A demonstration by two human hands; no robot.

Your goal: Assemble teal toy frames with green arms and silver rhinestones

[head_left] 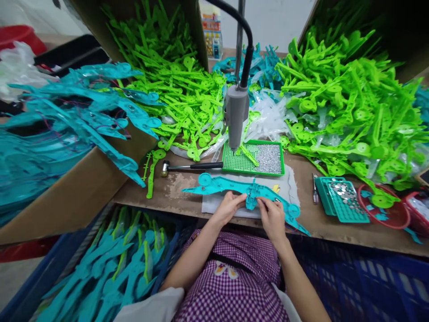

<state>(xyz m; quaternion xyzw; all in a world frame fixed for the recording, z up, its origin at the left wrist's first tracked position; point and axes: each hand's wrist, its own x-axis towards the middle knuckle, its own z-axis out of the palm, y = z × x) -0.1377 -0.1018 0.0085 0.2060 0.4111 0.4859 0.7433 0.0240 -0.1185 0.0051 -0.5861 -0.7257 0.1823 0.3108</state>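
A long blue bow-shaped plastic part (pixel 223 182) lies across a white cloth (pixel 214 205) near the table's front edge. My left hand (pixel 231 205) pinches the left side of its ribbed centre block (pixel 251 197) with thumb and fingertips. On the other side, my right hand (pixel 272 214) grips just right of that block, fingers closed on the part. Above it hangs a grey electric screwdriver (pixel 236 114), apart from the part. Behind lies a green tray (pixel 229 167) of small silver screws (pixel 270 157), a green plastic piece (pixel 248 154) resting across it.
A hammer (pixel 191 167) lies left of the tray. Piles of green plastic parts (pixel 191 98) (pixel 362 112) flank the screwdriver. Teal trays of metal pieces (pixel 353 214) and a red bowl (pixel 400 223) stand at right. A cardboard box (pixel 77 192) and a blue crate (pixel 172 250) hold more parts.
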